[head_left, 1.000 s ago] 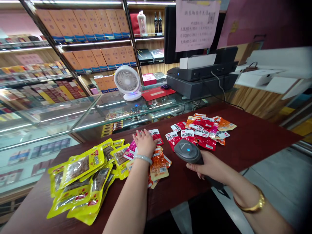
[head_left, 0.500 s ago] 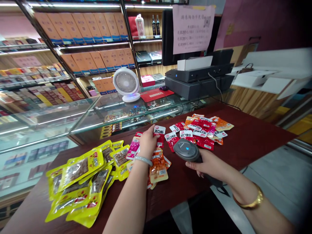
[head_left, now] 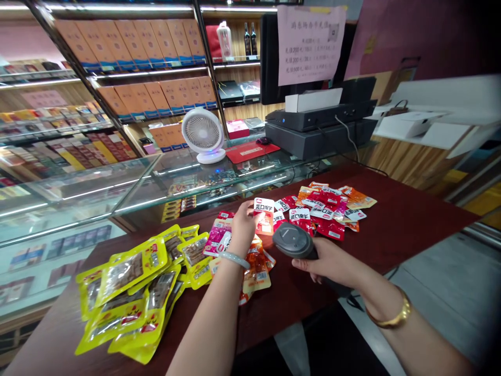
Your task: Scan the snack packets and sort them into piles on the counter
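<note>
Between the fingers of my left hand (head_left: pixel 243 227) is a red and white snack packet (head_left: pixel 264 215), its printed front facing up and lit by a pale glow. My right hand (head_left: pixel 332 261) is wrapped round a black barcode scanner (head_left: pixel 293 241), whose head points toward that packet. Orange snack packets (head_left: pixel 257 271) lie under and in front of my left wrist, with a purple packet (head_left: pixel 217 236) just left of it. To the right is a heap of red, white and orange packets (head_left: pixel 326 203). Large yellow snack bags (head_left: pixel 131 292) are piled on the left.
The dark red tabletop (head_left: pixel 407 209) adjoins a glass display counter (head_left: pixel 188 177). On the glass stand a white fan (head_left: pixel 202 133), a red mat (head_left: pixel 250 151) with a mouse, and a grey cash drawer (head_left: pixel 309 138) beneath a monitor bearing a paper notice (head_left: pixel 311 44). Stocked shelves rise behind.
My left hand has lifted the red and white packet and brought it slightly right. The scanner has shifted a little left toward it; its blue light no longer shows, and a glow falls on the packet.
</note>
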